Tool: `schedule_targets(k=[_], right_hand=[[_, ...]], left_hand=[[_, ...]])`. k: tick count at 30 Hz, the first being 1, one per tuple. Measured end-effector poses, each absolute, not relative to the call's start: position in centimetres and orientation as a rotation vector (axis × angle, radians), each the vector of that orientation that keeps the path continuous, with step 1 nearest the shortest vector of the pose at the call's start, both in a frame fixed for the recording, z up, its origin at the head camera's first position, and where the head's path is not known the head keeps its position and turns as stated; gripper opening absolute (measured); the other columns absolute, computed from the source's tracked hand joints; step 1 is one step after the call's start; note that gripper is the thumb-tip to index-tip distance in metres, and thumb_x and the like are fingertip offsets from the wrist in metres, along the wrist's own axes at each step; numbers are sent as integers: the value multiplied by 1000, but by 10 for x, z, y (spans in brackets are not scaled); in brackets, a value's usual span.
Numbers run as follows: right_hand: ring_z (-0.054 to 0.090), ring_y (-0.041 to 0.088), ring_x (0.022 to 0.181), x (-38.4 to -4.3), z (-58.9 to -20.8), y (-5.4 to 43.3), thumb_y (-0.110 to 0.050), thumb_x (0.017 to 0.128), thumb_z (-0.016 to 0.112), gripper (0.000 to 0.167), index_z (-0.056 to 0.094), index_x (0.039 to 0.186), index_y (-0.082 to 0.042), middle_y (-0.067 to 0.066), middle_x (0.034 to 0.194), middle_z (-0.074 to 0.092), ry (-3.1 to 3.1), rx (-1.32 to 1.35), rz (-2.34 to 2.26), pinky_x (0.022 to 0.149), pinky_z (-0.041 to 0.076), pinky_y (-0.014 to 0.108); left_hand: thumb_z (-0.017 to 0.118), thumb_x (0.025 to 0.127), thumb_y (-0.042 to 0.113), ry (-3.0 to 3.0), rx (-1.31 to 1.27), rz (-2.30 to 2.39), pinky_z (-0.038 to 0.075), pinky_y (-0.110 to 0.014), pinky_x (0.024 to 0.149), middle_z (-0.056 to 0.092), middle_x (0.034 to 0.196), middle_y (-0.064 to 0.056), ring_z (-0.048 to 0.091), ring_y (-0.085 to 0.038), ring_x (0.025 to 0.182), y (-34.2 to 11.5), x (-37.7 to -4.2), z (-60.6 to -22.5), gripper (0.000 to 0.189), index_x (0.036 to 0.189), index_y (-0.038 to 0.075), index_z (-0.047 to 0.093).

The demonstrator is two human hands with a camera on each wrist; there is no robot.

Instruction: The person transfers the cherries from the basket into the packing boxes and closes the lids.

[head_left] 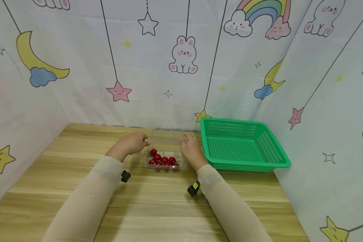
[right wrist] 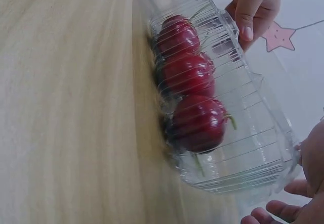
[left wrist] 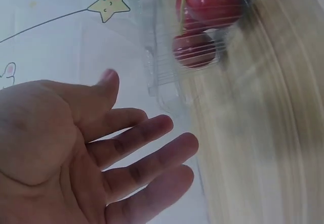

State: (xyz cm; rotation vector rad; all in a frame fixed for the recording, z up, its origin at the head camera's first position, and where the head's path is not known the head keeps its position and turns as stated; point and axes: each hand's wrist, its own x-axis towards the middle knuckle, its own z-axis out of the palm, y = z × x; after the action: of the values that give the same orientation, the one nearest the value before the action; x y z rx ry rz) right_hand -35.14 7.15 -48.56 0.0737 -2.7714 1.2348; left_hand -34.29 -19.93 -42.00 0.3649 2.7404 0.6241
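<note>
A clear plastic box of red cherries stands on the table, its transparent lid tilted back behind it. Beside the back left corner is my left hand; in the left wrist view its fingers are spread and bare, with the box's edge beyond them. My right hand is at the back right corner. Seen from the right wrist, the thumb of that hand lies right at the box's rim and its loosely bent fingers hold nothing.
A green slotted plastic basket stands just right of the box, close to my right hand. Behind the wooden table hangs a white cloth printed with stars and rabbits, and it continues along both sides.
</note>
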Motion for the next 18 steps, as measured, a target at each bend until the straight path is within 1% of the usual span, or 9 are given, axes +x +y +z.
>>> schedule_targets(k=[2,4,5,7,12,18], right_hand=[[55,44,156,-353,-489,73,-33,121,52,54,56,165,-2,24,166,57,-2749,36,1310,130,47,60],[59,45,152,-356,-492,73,-30,121,52,54,55,166,0,26,162,61,-2714,1,1391,127,50,60],[61,46,150,-357,-493,74,-28,120,52,54,55,165,2,27,160,62,-2693,-17,1426,126,51,60],[61,46,150,-359,-496,75,-26,120,52,54,54,165,4,29,158,64,-2662,-52,1482,126,51,60],[60,45,153,-363,-500,76,-25,119,54,52,58,160,8,28,160,65,-2653,-113,1520,128,49,58],[70,42,140,-364,-503,78,-24,117,60,43,74,142,7,26,146,75,-2653,-119,1501,121,56,55]], left_hand=[[49,124,36,2730,334,625,67,-53,96,56,167,-31,77,-42,120,-200,-346,-421,61,168,-5,49],[48,124,37,2716,303,636,67,-46,82,55,168,-31,79,-37,105,-200,-349,-424,61,168,-5,49],[48,124,38,2712,289,639,67,-45,78,55,168,-32,80,-36,101,-200,-350,-425,61,168,-5,49],[48,124,38,2716,273,636,67,-43,76,54,168,-32,80,-35,99,-200,-352,-428,62,167,-6,49],[49,124,38,2713,253,638,68,-46,78,53,168,-33,80,-36,99,-200,-355,-434,62,165,-7,50],[48,124,36,2687,251,646,68,-44,74,54,169,-30,75,-33,104,-197,-359,-439,58,166,-4,52]])
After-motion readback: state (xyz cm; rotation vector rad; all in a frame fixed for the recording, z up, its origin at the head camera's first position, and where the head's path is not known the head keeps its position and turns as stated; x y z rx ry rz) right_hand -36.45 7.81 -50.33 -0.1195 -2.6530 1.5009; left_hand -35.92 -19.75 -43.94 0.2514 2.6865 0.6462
